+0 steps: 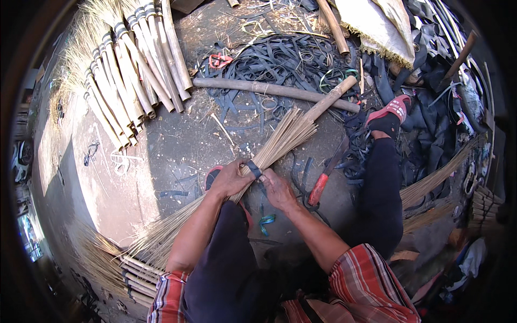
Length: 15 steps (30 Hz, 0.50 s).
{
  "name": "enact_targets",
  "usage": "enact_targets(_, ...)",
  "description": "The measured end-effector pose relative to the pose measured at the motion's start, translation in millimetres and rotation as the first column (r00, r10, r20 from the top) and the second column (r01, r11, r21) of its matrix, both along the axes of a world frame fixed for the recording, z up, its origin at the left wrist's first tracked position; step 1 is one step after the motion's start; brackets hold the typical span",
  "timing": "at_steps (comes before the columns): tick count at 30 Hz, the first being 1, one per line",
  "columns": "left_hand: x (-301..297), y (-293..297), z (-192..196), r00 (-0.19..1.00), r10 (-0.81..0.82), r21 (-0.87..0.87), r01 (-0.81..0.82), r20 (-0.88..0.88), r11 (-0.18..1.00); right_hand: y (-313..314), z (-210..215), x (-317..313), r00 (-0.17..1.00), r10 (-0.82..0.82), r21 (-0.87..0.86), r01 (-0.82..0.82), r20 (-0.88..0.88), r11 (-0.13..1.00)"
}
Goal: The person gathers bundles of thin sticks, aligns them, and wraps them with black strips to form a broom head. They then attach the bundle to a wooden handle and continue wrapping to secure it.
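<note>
A bundle of straw-coloured broom bristles (277, 141) lies slantwise in front of me. A bamboo handle (328, 101) sticks out of its upper right end. My left hand (232, 180) is closed around the bundle. A dark rubber strip (253, 168) wraps the bristles beside that thumb. My right hand (278, 189) is closed at the strip's near side, its fingertips pinching there; the strip's end is mostly hidden by them. The bristles' long ends run under my left forearm toward the lower left. A knife with a red handle (318, 189) lies on the floor to the right of my right hand.
Several finished brooms (126, 75) lie at the upper left, more brooms (141, 280) at the lower left. A loose bamboo pole (274, 90) lies before a heap of dark rubber strips (274, 59). My sandalled foot (389, 116) rests at the right. Pale sacking (379, 27) lies farther back.
</note>
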<state>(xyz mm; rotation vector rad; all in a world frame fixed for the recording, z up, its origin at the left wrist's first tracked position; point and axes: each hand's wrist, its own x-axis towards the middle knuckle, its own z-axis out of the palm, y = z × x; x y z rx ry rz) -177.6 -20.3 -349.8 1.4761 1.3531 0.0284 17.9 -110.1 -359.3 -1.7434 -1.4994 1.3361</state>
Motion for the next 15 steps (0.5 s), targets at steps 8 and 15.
enact_targets(8, 8, 3, 11, 0.998, -0.029, 0.009, 0.029, -0.047, 1.0, -4, 20, -29, 0.95, -0.262, 0.278, 0.208, 0.171, 0.938)
enact_targets(15, 7, -1, 19, 0.996, -0.062, -0.01, 0.061, -0.06, 0.998, 10, 17, -6, 0.931, -0.165, 0.259, 0.081, 0.324, 0.962)
